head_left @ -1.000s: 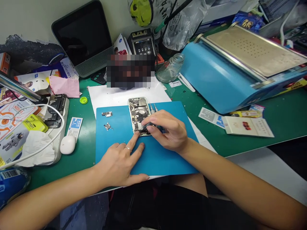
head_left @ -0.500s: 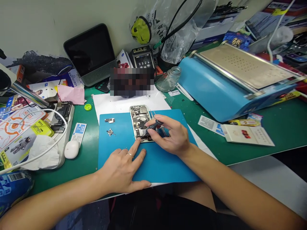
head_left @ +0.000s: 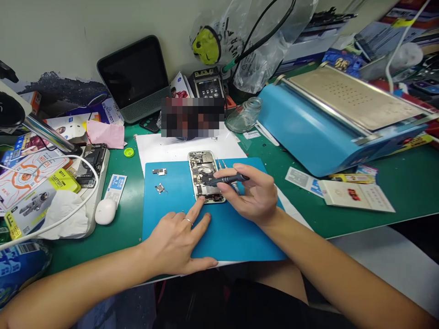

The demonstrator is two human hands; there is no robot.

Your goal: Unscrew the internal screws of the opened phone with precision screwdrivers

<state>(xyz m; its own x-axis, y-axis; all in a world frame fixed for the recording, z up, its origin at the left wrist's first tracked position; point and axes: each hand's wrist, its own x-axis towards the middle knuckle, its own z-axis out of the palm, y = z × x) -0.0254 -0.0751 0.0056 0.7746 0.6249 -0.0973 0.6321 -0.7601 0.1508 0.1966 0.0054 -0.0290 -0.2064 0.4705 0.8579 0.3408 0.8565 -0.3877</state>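
An opened smartphone (head_left: 202, 170), its inner parts bare, lies on a blue mat (head_left: 168, 205). My left hand (head_left: 178, 237) is flat with the fingers apart, the index fingertip on the phone's lower left corner. My right hand (head_left: 255, 192) pinches a black pen-shaped tool (head_left: 238, 177); the tool slants low over the phone's middle, and I cannot tell whether its tip touches. Slim metal-shafted tools (head_left: 221, 163) lie at the phone's right edge, partly hidden by my right hand. Two small metal parts, a flat plate (head_left: 159, 172) and a bracket-like piece (head_left: 160, 188), rest left of the phone.
A blue machine with a metal plate (head_left: 346, 91) stands at the right. Behind the mat are a glass jar (head_left: 245, 114) and a dark screen (head_left: 135, 75). Boxes, a white cable (head_left: 95, 183) and a white earbud case (head_left: 105, 211) crowd the left. A flat box (head_left: 358, 195) lies right.
The view has tilted upward and shifted slightly. The black tool in my right hand has swung from steep to nearly level. My left index finger stays on the phone's corner.
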